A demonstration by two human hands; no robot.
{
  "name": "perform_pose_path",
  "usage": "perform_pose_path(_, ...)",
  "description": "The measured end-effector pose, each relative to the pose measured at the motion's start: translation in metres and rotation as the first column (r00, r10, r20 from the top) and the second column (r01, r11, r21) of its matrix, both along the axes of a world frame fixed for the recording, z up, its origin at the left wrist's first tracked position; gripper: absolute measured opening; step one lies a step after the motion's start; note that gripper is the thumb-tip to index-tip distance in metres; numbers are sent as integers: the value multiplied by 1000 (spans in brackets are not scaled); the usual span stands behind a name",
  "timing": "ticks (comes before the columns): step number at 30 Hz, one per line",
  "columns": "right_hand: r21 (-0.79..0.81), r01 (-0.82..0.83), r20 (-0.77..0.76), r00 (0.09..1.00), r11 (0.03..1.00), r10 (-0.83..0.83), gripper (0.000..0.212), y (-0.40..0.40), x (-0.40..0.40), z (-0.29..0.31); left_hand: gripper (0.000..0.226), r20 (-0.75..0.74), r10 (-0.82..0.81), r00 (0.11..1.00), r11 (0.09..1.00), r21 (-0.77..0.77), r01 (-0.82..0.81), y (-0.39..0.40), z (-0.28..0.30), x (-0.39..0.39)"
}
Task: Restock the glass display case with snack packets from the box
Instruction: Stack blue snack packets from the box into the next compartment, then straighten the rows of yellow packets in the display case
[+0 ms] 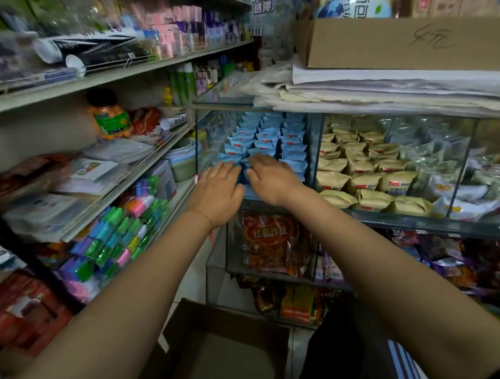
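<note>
**A:** What's on the head view?

**B:** I see both hands inside the leftmost compartment of the glass display case [199, 139]. My left hand [218, 188] lies palm down, fingers spread flat on the front row of blue snack packets [266, 135]. My right hand [271, 179] is just beside it, fingers curled loosely over the same row; I cannot tell whether it grips a packet.

**A:** And the box?

**B:** The cardboard box [220, 346] sits on the floor below my forearms, flaps open; its inside is too dark to read. The blue packets stand in rows toward the back. Tan packets [359, 179] fill the next compartment to the right, and a red bag [271, 240] sits on the shelf underneath
</note>
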State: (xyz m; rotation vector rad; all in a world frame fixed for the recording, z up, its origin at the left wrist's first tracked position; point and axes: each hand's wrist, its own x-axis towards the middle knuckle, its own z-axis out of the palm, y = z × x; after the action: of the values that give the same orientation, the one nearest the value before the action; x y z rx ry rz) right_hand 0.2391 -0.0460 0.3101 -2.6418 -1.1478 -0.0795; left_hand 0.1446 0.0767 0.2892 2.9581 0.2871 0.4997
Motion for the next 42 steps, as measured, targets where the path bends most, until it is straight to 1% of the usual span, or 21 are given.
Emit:
perform_pose_path(2,-56,-11,-56,998,998,8,52,8,12,-2,52,-37,-5,999,1000,-1,5,0,2,6)
perform_pose_path(4,-91,5,-62,998,996,-11,48,11,18,-1,52,-51,9,999,1000,-15,-9,2,3,12)
perform_pose_path(8,-184,44,47,998,982,-35,43,6,16,4,52,-72,17,997,1000,-12,-18,11,7,20)
perform_pose_path(10,-205,42,60,998,978,-30,46,6,16,3,50,-84,5,996,1000,11,-4,13,7,22)
perform_pose_path(13,-188,33,41,999,982,-25,50,8,21,1,48,-84,-11,996,1000,19,13,12,3,24)
perform_pose_path(16,-93,64,90,994,994,-55,47,17,35,4,48,-72,-12,997,1000,5,13,14,1,25)
perform_pose_path(18,-63,95,55,994,994,-92,52,26,46,10,51,-68,-10,998,1000,7,11,14,2,26)
perform_pose_path(20,-117,97,12,995,988,-96,56,33,54,14,48,-63,-8,998,1000,19,9,13,4,27)
perform_pose_path(22,-221,86,-9,996,972,-91,55,36,57,17,47,-56,-6,998,1000,29,8,11,5,27)
perform_pose_path(24,-320,97,5,995,942,-101,49,35,56,19,47,-57,-4,998,1000,22,5,12,7,28)
perform_pose_path(26,-360,114,24,993,926,-113,47,35,55,19,48,-64,-7,998,1000,12,8,13,7,29)
perform_pose_path(28,-329,115,18,993,937,-116,48,36,53,17,48,-71,-5,997,1000,4,5,14,5,30)
perform_pose_path(31,-204,55,15,998,977,-53,50,33,49,14,48,-80,2,997,1000,-16,-4,15,5,32)
perform_pose_path(33,-243,0,25,1000,970,6,45,31,44,12,48,-82,4,997,1000,-6,-4,15,5,33)
perform_pose_path(36,-310,1,26,1000,951,7,43,30,38,12,50,-102,9,995,1000,-19,-11,13,3,33)
perform_pose_path(37,-287,0,27,1000,958,9,44,30,35,14,50,-93,6,996,999,-32,-9,12,4,32)
perform_pose_path(38,-224,-19,36,999,974,28,44,29,34,14,48,-57,0,998,999,-45,-3,10,5,29)
perform_pose_path(39,-119,-62,55,996,991,69,43,26,31,15,45,11,-2,1000,999,-52,3,8,7,26)
perform_pose_path(40,24,-115,78,991,993,113,41,21,27,16,40,111,11,994,999,-48,-5,6,10,21)
perform_pose_path(41,173,-168,128,981,971,147,38,14,19,18,34,228,43,973,999,-41,-35,1,14,16)
perform_pose_path(42,304,-208,222,964,930,143,36,3,10,21,29,342,79,937,997,-41,-69,-5,17,10)
